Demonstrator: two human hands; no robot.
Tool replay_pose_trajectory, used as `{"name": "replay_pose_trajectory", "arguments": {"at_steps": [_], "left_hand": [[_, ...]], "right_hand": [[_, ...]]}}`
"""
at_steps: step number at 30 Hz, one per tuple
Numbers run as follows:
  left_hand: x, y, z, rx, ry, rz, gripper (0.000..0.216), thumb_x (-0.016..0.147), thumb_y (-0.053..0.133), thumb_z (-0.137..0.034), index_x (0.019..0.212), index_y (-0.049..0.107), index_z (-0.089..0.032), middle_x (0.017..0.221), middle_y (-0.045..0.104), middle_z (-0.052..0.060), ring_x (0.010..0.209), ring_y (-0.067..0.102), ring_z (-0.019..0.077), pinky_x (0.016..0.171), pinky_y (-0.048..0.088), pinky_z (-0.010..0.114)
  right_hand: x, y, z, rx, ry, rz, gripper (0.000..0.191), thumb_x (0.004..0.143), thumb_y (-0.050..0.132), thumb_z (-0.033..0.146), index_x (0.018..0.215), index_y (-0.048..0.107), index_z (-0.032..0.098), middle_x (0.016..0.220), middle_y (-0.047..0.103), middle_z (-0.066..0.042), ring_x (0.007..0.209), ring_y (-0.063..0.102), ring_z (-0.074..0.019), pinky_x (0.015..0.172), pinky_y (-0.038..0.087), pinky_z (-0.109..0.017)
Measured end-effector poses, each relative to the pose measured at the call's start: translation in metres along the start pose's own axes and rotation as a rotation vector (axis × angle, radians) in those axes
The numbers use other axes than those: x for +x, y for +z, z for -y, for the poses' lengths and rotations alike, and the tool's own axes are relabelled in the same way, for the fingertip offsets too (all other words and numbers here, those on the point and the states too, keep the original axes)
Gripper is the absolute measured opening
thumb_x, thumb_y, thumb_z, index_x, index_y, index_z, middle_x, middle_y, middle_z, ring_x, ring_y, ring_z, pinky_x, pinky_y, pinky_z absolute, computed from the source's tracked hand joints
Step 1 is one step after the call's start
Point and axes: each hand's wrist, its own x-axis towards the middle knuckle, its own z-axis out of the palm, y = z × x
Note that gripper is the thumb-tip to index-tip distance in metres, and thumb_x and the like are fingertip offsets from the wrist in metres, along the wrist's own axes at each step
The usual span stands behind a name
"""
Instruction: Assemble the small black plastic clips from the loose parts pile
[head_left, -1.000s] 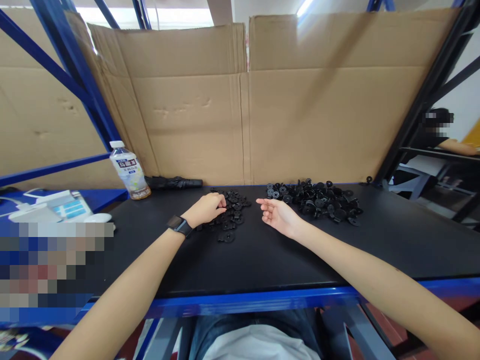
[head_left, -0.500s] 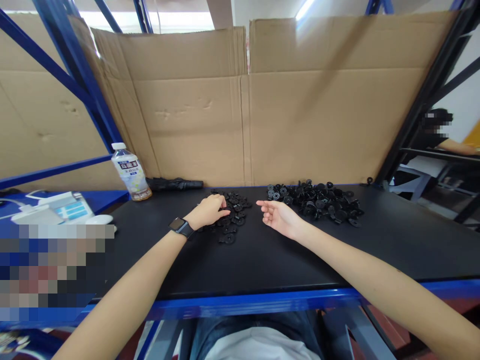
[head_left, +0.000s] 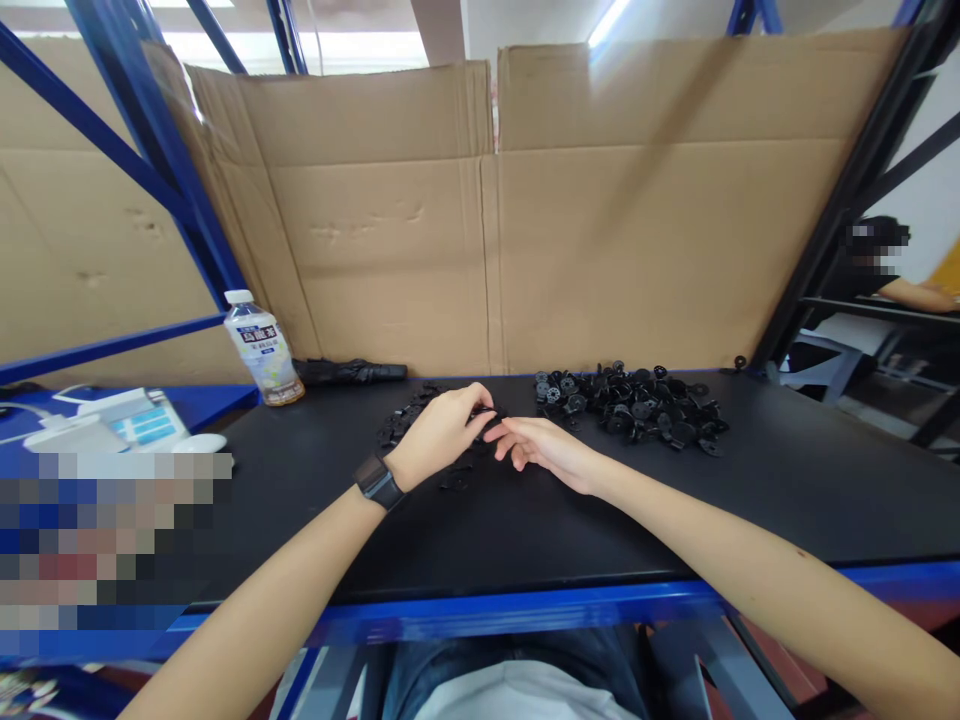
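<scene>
While both forearms reach in over the front edge of the tabletop (head_left: pixel 525 545), the two hands meet near its middle, closer to the far edge than to the front. The left hand (head_left: pixel 441 432), with a watch (head_left: pixel 379 482) on its wrist, is turned palm down and bent over, its thumb and fingers pinching a small black part (head_left: pixel 487 411). The right hand (head_left: pixel 551 447) comes from the opposite side, wrist low, index finger stretched towards the left thumb and the other fingers loosely curled; whether it grips anything, I cannot tell. The part looks thin and dark, seen as a narrow sliver between the fingers, its detail too small to make out. Below and behind the left hand spreads the left pile (head_left: pixel 401 415), low and partly covered, of flat black pieces. The right pile (head_left: pixel 637 402), beyond the right hand and near the far edge, is heaped higher, with round, wheel-like black pieces, some pierced with holes, some tipped on their sides. A bottle (head_left: pixel 264 350) stands by the far left corner.
</scene>
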Motion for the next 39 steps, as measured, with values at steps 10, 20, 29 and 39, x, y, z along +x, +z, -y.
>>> {"name": "replay_pose_trajectory", "arguments": {"at_steps": [10,20,29,39], "left_hand": [[-0.003,0.008,-0.01,0.066,0.143,0.037,0.025,0.087,0.048,-0.021,0.107,0.061,-0.015,0.099,0.067,0.006,0.094,0.06,0.0178,0.088,0.046,0.032],[-0.003,0.009,-0.013,0.287,0.411,0.031,0.024,0.088,0.043,-0.015,0.103,0.062,-0.013,0.102,0.067,0.006,0.102,0.058,0.0165,0.11,0.023,0.042],[-0.001,0.01,-0.016,0.451,0.478,0.013,0.022,0.089,0.042,-0.018,0.098,0.061,-0.012,0.087,0.07,0.004,0.081,0.065,0.014,0.108,0.026,0.039],[-0.003,0.018,-0.024,0.689,0.652,-0.092,0.022,0.084,0.04,-0.005,0.092,0.061,-0.002,0.083,0.068,0.014,0.079,0.065,0.0179,0.094,0.045,0.034]], "right_hand": [[0.003,0.002,-0.006,0.075,-0.034,0.021,0.026,0.084,0.046,0.033,0.081,0.062,0.013,0.081,0.063,-0.007,0.056,0.052,-0.0108,0.058,0.041,-0.026],[0.004,-0.003,-0.007,0.143,-0.004,0.02,0.03,0.078,0.036,0.021,0.071,0.063,0.011,0.071,0.063,-0.007,0.054,0.052,-0.012,0.06,0.04,-0.027],[0.007,-0.004,-0.011,0.123,-0.024,0.034,0.025,0.073,0.04,0.022,0.066,0.061,0.012,0.066,0.062,-0.007,0.054,0.052,-0.0121,0.059,0.039,-0.026],[0.004,0.0,-0.006,0.146,0.007,-0.003,0.022,0.072,0.038,0.021,0.057,0.053,0.015,0.054,0.055,-0.001,0.048,0.05,-0.0104,0.055,0.039,-0.024]]}}
